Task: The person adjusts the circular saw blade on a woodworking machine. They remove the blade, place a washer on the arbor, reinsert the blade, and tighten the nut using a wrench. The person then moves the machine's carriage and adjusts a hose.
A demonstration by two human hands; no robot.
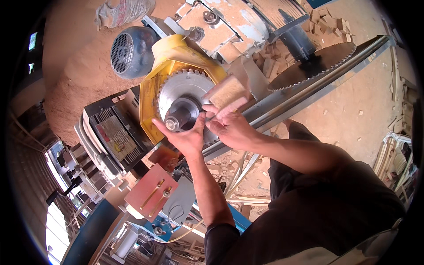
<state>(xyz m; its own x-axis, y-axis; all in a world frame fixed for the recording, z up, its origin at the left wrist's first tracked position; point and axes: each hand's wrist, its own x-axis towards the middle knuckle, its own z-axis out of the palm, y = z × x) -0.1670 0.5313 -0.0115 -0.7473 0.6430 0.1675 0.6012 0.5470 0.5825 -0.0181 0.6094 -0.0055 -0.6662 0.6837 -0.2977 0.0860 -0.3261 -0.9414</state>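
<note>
From the left, we're seeing the yellow guard (148,104) surrounding the saw blade (176,86). Our left hand (189,140) is spreading wide about the steel shaft (174,121), gripping nothing visibly. Our right hand (232,128) is curling beside a wooden block (226,92); its hold we can't tell. We're apparently working on the blade's mounting; next is likely calling for steadying it.

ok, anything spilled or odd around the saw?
Yes: sawdust lies heaped left of the motor and wood offcuts litter the floor beyond the large blade, looking uncleared. Also, the bare left hand is right at the toothed blade.
</note>
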